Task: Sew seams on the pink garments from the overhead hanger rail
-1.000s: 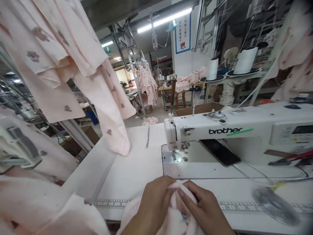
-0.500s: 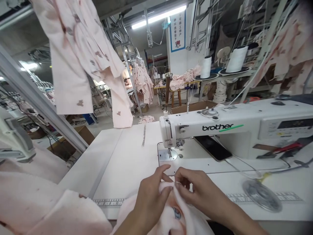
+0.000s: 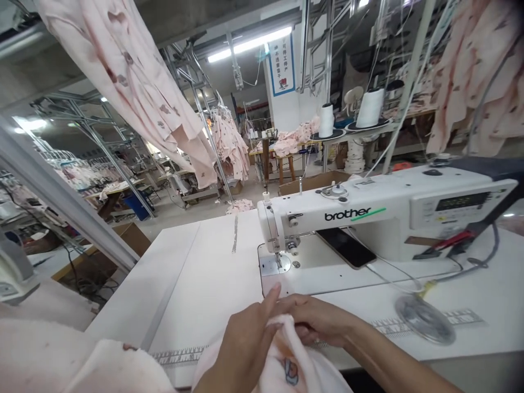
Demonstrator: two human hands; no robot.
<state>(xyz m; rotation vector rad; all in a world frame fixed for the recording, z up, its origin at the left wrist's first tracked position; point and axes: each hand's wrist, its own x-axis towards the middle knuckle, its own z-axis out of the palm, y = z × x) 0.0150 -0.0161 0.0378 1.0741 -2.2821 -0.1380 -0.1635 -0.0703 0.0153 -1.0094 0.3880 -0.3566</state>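
Right, hands have just shifted; half a second ago both sets of fingertips met in a pinch at the top edge of the soft pale-pink plush cloth (image 3: 301,349), now the bare left hand (image 3: 248,335) sits nearer the camera with one finger pointing up, and the bare right hand (image 3: 315,316) is tucked partly behind it; left is closed on the folded edge, thumb side against it; right has fingers curled at the far side of the fold, tips partly hidden, so can't tell if it's pinching or just bracing; cloth is bunched at the near edge of the flat white tabletop (image 3: 213,278), blue-and-orange printed motif (image 3: 291,371) facing up; it's short of the silver metal needle plate (image 3: 268,266) on the white lettered sewing machine (image 3: 303,210); my read: a regrip to work the edge by hand, no stitching at this instant.
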